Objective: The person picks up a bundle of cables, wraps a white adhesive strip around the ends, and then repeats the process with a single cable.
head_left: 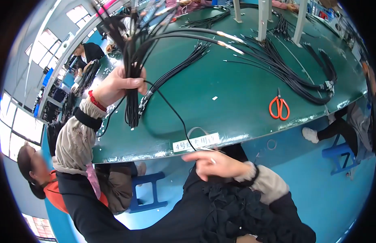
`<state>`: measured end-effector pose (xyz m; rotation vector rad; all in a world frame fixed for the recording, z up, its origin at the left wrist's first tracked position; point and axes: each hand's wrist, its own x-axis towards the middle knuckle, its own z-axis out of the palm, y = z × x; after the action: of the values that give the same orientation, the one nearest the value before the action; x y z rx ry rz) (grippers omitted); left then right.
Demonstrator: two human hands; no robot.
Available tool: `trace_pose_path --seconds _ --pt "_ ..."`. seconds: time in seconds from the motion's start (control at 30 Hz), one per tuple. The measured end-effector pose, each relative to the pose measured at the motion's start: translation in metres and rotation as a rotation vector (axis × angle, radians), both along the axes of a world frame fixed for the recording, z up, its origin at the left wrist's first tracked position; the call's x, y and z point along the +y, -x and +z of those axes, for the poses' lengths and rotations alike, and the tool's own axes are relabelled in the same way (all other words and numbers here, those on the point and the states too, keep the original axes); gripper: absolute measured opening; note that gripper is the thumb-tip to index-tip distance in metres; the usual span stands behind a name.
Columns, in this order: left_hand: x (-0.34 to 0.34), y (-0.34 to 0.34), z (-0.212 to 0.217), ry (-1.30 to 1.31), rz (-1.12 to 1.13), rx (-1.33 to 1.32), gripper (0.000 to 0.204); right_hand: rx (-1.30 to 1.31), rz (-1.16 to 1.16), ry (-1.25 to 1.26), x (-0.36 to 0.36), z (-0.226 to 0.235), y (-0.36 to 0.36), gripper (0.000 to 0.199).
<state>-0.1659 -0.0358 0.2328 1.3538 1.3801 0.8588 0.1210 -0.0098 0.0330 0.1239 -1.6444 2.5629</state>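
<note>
My left hand (119, 84) is raised over the table's left part, its fingers wrapped round a bundle of black cables (132, 106). The lower ends hang together below the fist; the upper ends fan out and are blurred. Two thicker strands with pale tips arch to the right. One loose black cable (176, 112) curves from the bundle down to my right hand (222, 165), just off the table's front edge. There the fingers are curled on the cable, with the index finger stretched to the left. A small white piece shows at the fingers; what it is, I cannot tell.
On the green table (236, 105) lie orange-handled scissors (279, 108), another cable bundle (180, 69) and a large tied bundle (293, 81) at right. White posts (263, 20) rise at the back. A person in orange (54, 186) sits at left; blue stools (149, 194) stand below.
</note>
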Motion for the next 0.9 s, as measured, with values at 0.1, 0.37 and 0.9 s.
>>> trace_pose_path --seconds 0.1,0.37,0.9 --pt "0.001 -0.001 0.010 -0.044 -0.013 -0.022 0.022 -0.010 -0.176 0.158 0.009 0.020 0.043 0.041" --pt "-0.024 -0.010 -0.003 0.090 -0.091 -0.030 0.021 -0.012 -0.480 -0.365 -0.005 0.066 0.079 0.032" --pt "0.027 -0.040 -0.029 0.117 -0.092 -0.058 0.042 0.083 -0.660 -0.450 0.080 0.091 0.031 0.041"
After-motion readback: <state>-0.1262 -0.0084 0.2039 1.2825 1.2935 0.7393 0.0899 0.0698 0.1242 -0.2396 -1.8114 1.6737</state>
